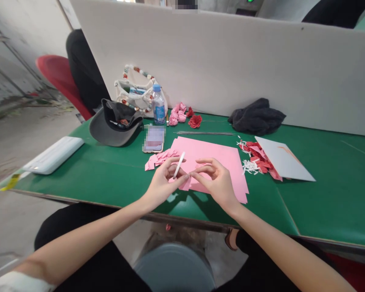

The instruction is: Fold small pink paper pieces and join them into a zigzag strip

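**Left hand (162, 182) pinches a thin white strip (179, 165) above pink paper (219, 156) on a green bench (331, 194)**

The strip stands tilted between both hands, over the pink paper's left part; the left hand is curled shut, gripping it with thumb and fingers; the right hand (215, 182) is half closed, its fingertips (192, 175) just beside the left hand, and I cannot tell whether it holds anything; pink paper scraps (161, 159) lie at 10 o'clock; a blurred phone (153, 140), grey cap (115, 123), water bottle (158, 105) and beaded white bag (134, 95) sit at 11 o'clock; paper roses (178, 114) and thin wires (203, 133) lie at 12 o'clock; a dark cloth (257, 117) lies at 1 o'clock; red paper scraps (255, 158), white shreds (249, 166) and a pale card (284, 159) lie at 2 o'clock.
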Demonstrator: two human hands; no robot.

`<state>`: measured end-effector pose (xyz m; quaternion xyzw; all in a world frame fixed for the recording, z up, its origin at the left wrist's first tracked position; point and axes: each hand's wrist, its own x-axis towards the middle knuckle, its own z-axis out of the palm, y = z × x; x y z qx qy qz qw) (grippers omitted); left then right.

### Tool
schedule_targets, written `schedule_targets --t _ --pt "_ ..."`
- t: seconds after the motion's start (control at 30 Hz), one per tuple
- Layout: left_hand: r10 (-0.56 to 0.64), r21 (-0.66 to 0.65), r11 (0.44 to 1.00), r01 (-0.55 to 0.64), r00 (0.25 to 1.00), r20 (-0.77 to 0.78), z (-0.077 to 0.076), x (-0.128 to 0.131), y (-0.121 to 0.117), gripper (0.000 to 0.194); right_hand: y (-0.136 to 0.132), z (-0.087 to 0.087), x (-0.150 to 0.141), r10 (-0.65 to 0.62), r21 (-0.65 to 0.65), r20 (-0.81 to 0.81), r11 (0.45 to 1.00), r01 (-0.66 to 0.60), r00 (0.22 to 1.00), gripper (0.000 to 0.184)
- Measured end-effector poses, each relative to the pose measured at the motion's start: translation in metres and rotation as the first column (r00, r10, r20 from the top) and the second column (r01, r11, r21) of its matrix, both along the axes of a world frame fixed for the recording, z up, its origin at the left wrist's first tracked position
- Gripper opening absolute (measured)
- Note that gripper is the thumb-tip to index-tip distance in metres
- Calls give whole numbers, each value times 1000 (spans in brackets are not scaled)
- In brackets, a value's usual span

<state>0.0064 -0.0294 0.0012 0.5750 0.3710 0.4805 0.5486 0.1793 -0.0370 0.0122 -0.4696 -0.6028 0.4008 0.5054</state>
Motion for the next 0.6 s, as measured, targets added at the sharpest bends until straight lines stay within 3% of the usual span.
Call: schedule_targets --t 0.13,0.4,0.5,0.6 --pt "20 24 1000 -20 1000 4 -2 0 0 43 -1 0 2 -65 92 135 994 53 989 38" --pt "-2 -30 1000 3 999 39 0 0 1 42 0 -3 6 -104 281 307 960 15 946 26" --pt "-3 -29 1000 4 999 33 -1 0 1 42 0 -4 7 -168 405 370 914 4 913 24" --pt "-9 -13 1000 9 1000 16 -1 0 1 40 0 -5 8 -258 557 447 829 -41 857 19"
